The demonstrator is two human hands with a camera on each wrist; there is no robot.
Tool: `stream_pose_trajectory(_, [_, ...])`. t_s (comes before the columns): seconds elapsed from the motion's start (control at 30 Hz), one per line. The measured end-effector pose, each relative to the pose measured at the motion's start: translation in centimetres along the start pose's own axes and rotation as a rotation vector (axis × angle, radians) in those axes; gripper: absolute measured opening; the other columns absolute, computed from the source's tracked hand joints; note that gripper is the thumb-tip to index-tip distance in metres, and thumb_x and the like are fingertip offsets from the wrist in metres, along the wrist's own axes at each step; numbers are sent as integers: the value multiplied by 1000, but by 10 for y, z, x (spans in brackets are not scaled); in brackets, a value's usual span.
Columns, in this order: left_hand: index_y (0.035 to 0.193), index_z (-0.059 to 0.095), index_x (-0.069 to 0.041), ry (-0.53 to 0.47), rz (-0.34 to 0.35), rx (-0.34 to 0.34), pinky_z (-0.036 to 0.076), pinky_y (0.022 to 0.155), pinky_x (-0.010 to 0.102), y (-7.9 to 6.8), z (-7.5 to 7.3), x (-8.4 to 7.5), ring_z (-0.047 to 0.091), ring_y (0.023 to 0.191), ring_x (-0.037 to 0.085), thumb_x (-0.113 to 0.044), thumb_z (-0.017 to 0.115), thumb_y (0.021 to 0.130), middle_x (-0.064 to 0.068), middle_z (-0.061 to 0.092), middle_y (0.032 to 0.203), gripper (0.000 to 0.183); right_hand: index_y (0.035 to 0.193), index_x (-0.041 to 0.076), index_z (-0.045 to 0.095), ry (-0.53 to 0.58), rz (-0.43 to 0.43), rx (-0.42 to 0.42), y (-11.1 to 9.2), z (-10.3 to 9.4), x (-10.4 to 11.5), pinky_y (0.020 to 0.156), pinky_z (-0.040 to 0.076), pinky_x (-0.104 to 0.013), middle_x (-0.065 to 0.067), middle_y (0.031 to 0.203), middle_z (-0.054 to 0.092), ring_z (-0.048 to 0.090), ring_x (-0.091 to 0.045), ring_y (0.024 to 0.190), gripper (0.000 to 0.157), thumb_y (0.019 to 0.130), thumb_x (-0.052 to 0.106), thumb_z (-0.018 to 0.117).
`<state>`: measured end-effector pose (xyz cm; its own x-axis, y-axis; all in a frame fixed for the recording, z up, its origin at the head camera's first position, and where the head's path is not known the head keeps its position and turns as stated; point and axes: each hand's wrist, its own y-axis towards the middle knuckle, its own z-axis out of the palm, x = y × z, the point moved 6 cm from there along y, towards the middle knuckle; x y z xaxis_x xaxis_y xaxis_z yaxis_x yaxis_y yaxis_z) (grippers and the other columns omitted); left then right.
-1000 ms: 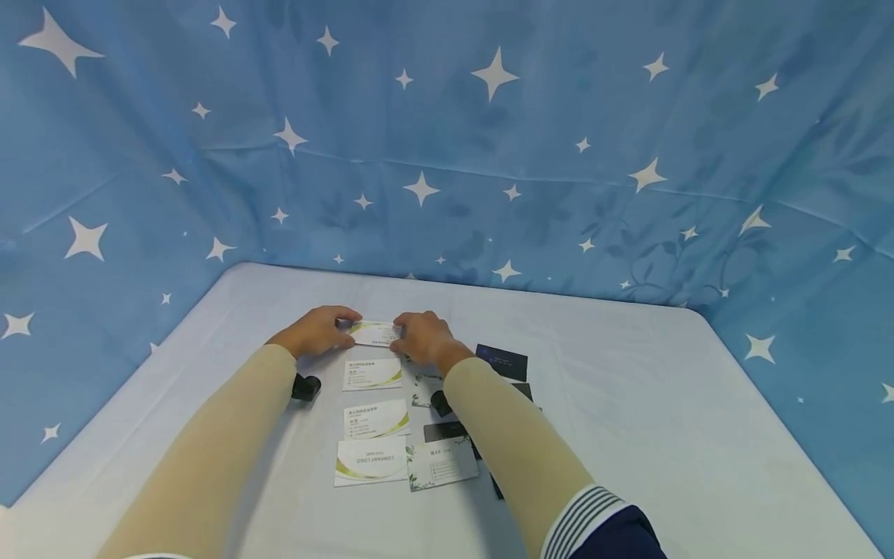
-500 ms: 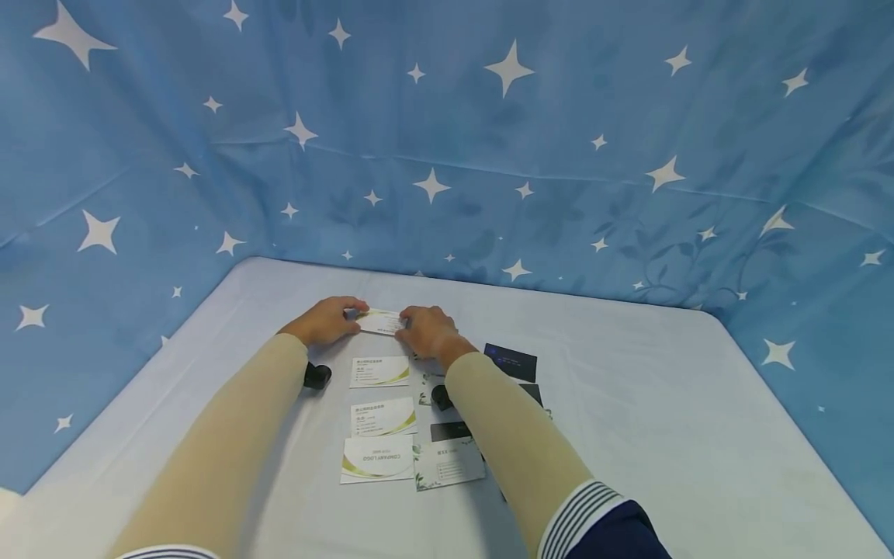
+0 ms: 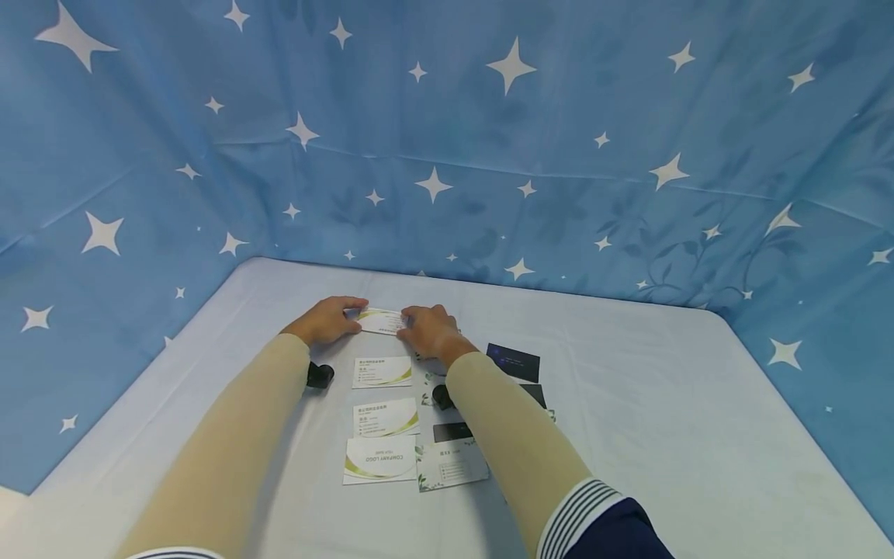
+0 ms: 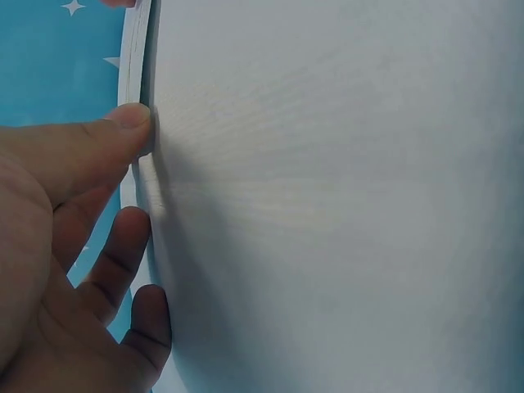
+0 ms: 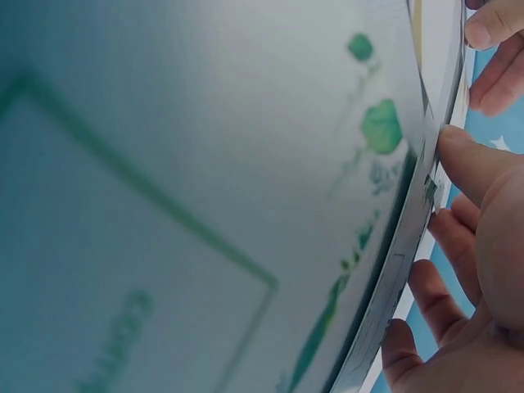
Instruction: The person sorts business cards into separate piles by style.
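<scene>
White with gold trim, the business card [image 3: 380, 321] was pinched at nine o'clock by the left hand [image 3: 327, 320] and at three by the right hand [image 3: 430, 332], probably to steady both ends. It sat twelve o'clock of two similar cards [image 3: 382, 373], roughly aligned with them.

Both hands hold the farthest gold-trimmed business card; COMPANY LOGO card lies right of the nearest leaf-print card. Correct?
Wrong side: the COMPANY LOGO business card lies left of the nearest leaf-print business card, per the head view. The rest stands.
</scene>
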<state>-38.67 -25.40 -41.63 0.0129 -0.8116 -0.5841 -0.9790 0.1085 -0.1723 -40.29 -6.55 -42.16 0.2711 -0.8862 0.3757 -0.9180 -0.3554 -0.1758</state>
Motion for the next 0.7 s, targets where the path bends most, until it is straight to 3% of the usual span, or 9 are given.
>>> stream_pose_trajectory(0.17, [151, 45, -8, -5, -7, 11, 23, 114, 55, 1, 2, 2, 30, 143, 41, -12, 64, 97, 19, 36, 156, 58, 150, 31, 49, 10, 19, 1, 1, 1, 0, 107, 34, -49, -6, 144, 50, 43, -31, 129, 55, 98, 46, 62])
stream_pose_trajectory(0.3, [152, 44, -9, -12, -18, 26, 22, 114, 55, 2, 5, 2, 29, 144, 41, -14, 65, 97, 18, 35, 157, 60, 150, 28, 48, 27, 0, 7, -1, 0, -2, 109, 32, -48, -3, 147, 50, 41, -30, 135, 58, 97, 46, 63])
stream_pose_trajectory(0.4, [153, 43, -11, -28, -17, 34, 24, 113, 55, 1, 4, 3, 32, 142, 41, -18, 67, 95, 18, 35, 157, 63, 152, 25, 46, 104, -40, 17, -6, -4, -4, 112, 30, -46, -2, 152, 46, 36, -27, 142, 61, 97, 44, 65])
stream_pose_trajectory(0.57, [153, 43, -13, -68, 0, 20, 36, 104, 54, -8, -1, -1, 44, 130, 38, -26, 70, 94, 18, 41, 153, 67, 153, 21, 44, 287, -99, 9, -16, -18, -7, 109, 36, -44, -4, 153, 44, 43, -25, 138, 66, 95, 40, 69])
stream_pose_trajectory(0.7, [153, 44, -14, -103, 33, 29, 35, 105, 56, -18, -3, -10, 40, 135, 38, -29, 72, 93, 16, 42, 152, 68, 151, 16, 46, 360, -156, -9, -27, -27, -11, 104, 41, -44, -4, 150, 47, 47, -24, 133, 67, 93, 38, 72])
